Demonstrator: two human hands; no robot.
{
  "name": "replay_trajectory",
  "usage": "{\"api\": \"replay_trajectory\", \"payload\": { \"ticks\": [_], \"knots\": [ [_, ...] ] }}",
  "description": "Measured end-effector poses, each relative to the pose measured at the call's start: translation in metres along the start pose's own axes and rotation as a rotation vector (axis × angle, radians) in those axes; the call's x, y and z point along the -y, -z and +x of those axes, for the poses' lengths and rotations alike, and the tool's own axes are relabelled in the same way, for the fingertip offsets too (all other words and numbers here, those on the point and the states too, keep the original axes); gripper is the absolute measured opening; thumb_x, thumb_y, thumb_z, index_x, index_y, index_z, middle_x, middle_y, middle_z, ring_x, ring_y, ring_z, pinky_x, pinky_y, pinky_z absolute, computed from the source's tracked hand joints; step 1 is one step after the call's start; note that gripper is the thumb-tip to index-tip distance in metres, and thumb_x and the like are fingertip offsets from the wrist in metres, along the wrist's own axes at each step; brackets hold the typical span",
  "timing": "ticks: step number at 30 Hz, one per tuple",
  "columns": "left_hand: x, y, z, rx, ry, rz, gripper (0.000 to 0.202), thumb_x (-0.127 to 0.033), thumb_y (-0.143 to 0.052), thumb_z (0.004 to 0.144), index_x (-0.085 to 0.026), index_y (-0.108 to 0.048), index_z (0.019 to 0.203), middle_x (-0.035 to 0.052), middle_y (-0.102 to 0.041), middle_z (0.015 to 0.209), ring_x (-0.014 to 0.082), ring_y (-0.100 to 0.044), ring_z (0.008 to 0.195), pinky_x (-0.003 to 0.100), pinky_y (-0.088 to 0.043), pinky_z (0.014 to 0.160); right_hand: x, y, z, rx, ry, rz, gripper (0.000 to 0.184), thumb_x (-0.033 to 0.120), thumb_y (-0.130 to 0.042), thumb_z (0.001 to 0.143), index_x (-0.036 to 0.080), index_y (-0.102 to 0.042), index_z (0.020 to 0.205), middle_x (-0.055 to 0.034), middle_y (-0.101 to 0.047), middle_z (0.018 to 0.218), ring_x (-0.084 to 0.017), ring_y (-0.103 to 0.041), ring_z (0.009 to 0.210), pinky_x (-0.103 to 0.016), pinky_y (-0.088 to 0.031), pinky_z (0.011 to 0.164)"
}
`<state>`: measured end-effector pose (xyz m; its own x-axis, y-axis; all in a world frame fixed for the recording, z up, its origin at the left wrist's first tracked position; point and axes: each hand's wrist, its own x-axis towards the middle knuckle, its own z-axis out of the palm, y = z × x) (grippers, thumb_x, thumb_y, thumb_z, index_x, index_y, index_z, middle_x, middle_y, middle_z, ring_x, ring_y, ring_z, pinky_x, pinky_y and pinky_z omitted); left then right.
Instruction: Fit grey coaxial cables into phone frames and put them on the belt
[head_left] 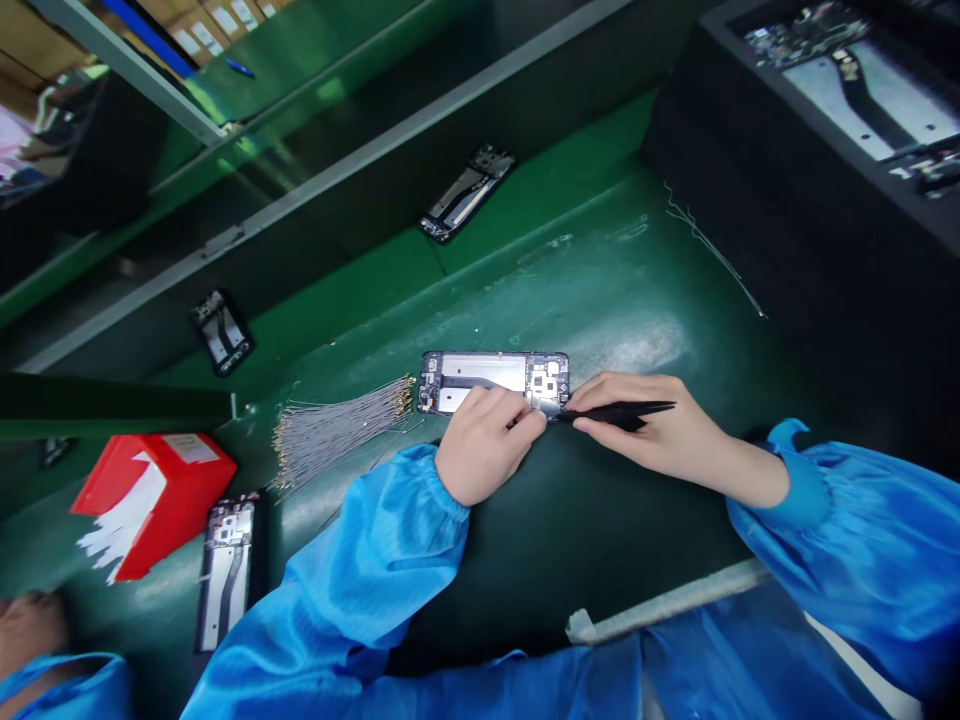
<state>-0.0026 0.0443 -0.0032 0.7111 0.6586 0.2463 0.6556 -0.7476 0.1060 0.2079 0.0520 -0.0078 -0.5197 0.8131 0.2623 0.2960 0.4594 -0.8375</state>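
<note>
An opened phone [487,370] is lying flat on the green table [525,560], in front of the person. The left hand [487,440] is resting over its near edge, fingers curling inward; whether they are pinching anything is hard to tell. The right hand [652,425] is closing thumb and fingers around black tweezers [634,411], whose working end is sitting at the phone's near right corner. Just left of the phone, a bundle of thin wires [345,430] is lying spread out. Farther left, a red box [187,500] is holding white strips [135,515], and a second opened phone [229,570] is lying near it. Another person's hand [34,630] is showing at the lower left. Two loose wires [712,250] are lying beside the black box [795,260] on the right.
</note>
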Motion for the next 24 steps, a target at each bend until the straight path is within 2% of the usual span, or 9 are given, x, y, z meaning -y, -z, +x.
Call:
{"api": "replay_trajectory", "payload": {
  "ticks": [4,9,11,16,20,24],
  "knots": [
    [0.000,0.001,0.001,0.000,-0.001,0.000,0.022,-0.018,-0.040,0.089,-0.017,-0.058,0.076,0.0027,-0.056,0.073,0.0145,-0.043,0.068,0.028,-0.029,0.060,0.003,-0.002,-0.001,0.016,0.142,-0.113,0.011,0.012,-0.053,0.079,0.017,-0.057,0.088,-0.0050,-0.064,0.083,-0.015,-0.061,0.076,-0.028,-0.050,0.068],
    [0.002,0.000,0.000,0.010,0.006,-0.018,0.019,-0.018,-0.041,0.088,-0.017,-0.059,0.080,0.0034,-0.057,0.075,0.0156,-0.044,0.071,0.028,-0.032,0.062,0.005,-0.004,0.000,0.043,0.191,-0.212,0.009,0.014,-0.050,0.081,0.017,-0.056,0.087,-0.0064,-0.064,0.083,-0.016,-0.061,0.076,-0.029,-0.050,0.068],
    [0.003,-0.002,-0.001,0.016,0.009,-0.029,0.019,-0.019,-0.041,0.088,-0.016,-0.059,0.081,0.0038,-0.056,0.075,0.0156,-0.044,0.071,0.028,-0.034,0.063,0.005,-0.004,0.001,0.045,0.176,-0.207,0.009,0.015,-0.049,0.082,0.017,-0.056,0.087,-0.0064,-0.064,0.083,-0.016,-0.061,0.076,-0.030,-0.050,0.068],
    [0.000,-0.005,0.000,0.050,0.044,-0.057,0.023,-0.019,-0.038,0.089,-0.015,-0.058,0.079,0.0053,-0.054,0.075,0.0155,-0.045,0.071,0.026,-0.039,0.064,0.006,0.005,0.013,0.037,0.026,-0.066,0.008,0.017,-0.050,0.080,0.018,-0.057,0.085,-0.0056,-0.064,0.089,-0.016,-0.061,0.082,-0.029,-0.050,0.073],
    [-0.007,-0.008,0.005,0.034,0.097,-0.045,0.022,-0.018,-0.039,0.088,-0.015,-0.057,0.077,0.0052,-0.054,0.075,0.0162,-0.046,0.071,0.026,-0.041,0.065,-0.001,0.013,0.028,0.084,0.070,-0.140,0.023,0.007,-0.042,0.076,0.020,-0.057,0.088,-0.0065,-0.059,0.108,-0.017,-0.056,0.099,-0.033,-0.046,0.085],
    [-0.011,-0.011,0.012,0.017,0.176,-0.126,0.016,-0.018,-0.041,0.086,-0.016,-0.057,0.082,0.0048,-0.054,0.080,0.0157,-0.050,0.076,0.025,-0.043,0.068,-0.012,0.012,0.036,0.220,0.099,-0.379,0.038,0.011,-0.047,0.072,0.018,-0.053,0.109,-0.0108,-0.049,0.117,-0.023,-0.049,0.107,-0.038,-0.043,0.089]
  ]
}}
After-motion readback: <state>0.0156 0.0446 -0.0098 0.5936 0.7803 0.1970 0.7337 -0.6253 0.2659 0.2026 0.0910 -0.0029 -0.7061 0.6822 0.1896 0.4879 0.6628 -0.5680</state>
